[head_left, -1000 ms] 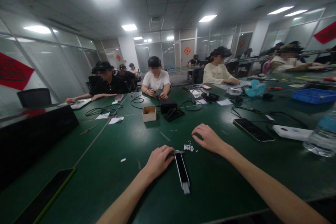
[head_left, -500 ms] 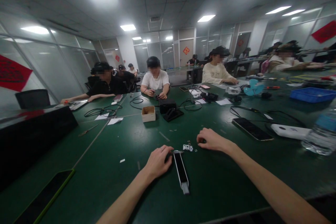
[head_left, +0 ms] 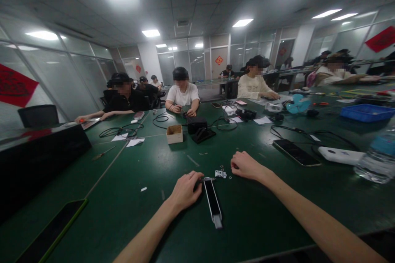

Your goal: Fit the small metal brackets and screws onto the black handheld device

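Handwork near the front edge of the green surface (head_left: 262, 226): curving left hand (head_left: 186, 189) by the slim white-edged device (head_left: 212, 201), curling right hand (head_left: 244, 165) beside a metal bracket (head_left: 220, 174), leaving grips impossible to tell.

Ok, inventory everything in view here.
Table: one, green, foreground
Slim device: one, black and white, centre
Metal parts: several, silvery, centre
Open box: one, tan, middle
Boxy case: one, black, middle
Phone: one, black, right
Green-edged slab: one, dark, left
Oblong device: one, white, right
Bottle: one, clear, right edge
Fan, tray: one each, blue, right
Cables: several, black, scattered
Decorations: several, red, background
People: several, mixed clothing, background
Lights: several, white, ceiling
Left hand: one, bare, by slim device
Right hand: one, bare, by metal parts
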`<state>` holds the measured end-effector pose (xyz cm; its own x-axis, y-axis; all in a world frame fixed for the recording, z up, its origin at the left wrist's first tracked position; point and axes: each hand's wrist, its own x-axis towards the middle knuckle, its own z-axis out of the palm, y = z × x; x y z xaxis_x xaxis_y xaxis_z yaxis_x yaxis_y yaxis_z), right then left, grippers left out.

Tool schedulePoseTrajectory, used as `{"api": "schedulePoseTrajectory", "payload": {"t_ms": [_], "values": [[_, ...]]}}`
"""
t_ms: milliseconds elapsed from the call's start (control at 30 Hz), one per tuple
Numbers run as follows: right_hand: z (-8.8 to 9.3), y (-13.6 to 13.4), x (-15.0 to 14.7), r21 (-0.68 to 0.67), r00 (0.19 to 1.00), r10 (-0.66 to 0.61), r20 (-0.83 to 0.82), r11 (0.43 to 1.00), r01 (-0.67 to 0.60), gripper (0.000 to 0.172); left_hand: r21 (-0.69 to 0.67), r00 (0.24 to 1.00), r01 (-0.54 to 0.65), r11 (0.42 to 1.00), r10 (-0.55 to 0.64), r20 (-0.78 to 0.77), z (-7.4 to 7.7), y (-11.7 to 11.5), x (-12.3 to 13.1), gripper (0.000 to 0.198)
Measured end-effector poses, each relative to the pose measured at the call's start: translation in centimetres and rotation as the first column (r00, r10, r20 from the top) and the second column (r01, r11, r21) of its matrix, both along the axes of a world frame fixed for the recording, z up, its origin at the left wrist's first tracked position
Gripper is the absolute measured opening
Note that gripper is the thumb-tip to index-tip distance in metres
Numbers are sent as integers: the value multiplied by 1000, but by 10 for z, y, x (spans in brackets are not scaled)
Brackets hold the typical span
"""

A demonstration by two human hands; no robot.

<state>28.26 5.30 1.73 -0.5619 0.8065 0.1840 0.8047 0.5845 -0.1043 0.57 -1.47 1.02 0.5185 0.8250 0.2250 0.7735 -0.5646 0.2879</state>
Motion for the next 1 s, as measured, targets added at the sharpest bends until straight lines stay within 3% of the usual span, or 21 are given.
{"api": "schedulePoseTrajectory", "payload": {"t_ms": [200, 400, 500, 667, 800, 1000], "values": [[1, 6, 9, 59, 998, -50, -41, 997, 52, 17, 13, 1000, 6, 1000, -6, 7, 0, 0, -1, 28], [7, 17, 26, 128, 932, -198, -302, 961, 246, 17, 35, 1000, -4, 999, 5, -12, -1, 0, 0, 28], [7, 16, 24, 127, 899, -208, -385, 953, 275, 16, 43, 1000, -24, 999, 24, -10, -1, 0, 1, 29], [4, 2, 2, 91, 882, -107, -459, 982, 166, 13, 82, 1000, -28, 996, 27, 14, -1, 0, 0, 28], [-1, -19, -28, 20, 851, 18, -526, 1000, -9, 15, 158, 999, -15, 987, 8, 43, -3, 1, 0, 32], [-6, -53, -67, 16, 783, 251, -569, 955, -295, 12, 332, 990, 133, 934, -143, 7, -7, -1, 2, 20]]}}
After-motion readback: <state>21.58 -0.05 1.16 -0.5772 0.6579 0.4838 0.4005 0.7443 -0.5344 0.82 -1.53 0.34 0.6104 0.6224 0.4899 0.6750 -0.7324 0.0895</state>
